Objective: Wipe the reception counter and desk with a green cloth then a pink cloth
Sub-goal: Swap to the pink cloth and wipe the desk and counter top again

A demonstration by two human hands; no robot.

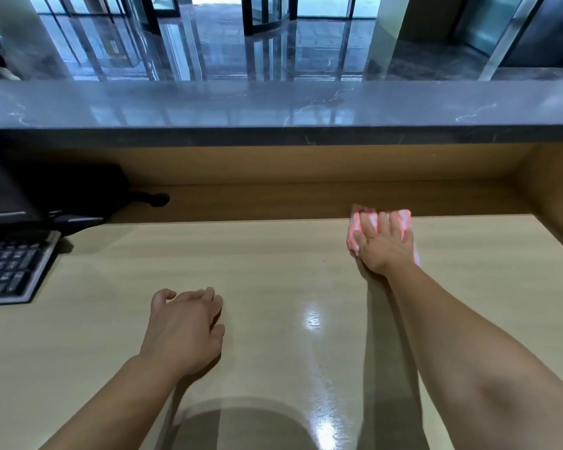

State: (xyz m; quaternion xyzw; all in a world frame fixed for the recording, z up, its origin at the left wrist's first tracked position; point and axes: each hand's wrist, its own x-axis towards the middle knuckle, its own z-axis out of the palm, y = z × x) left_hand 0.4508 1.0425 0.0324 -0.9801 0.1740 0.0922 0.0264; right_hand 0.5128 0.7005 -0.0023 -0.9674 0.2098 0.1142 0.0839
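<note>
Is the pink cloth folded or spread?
Folded, it seems: the pink-and-white striped cloth is a compact pad under the pressing right hand.

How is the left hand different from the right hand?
The right hand lies flat on the pink cloth with its fingers straight; the left hand holds nothing, and its fingers are loosely curled. The right hand reaches to the back edge of the desk; the left hand is nearer the person. Both hands are bare and over the same pale desk.
</note>
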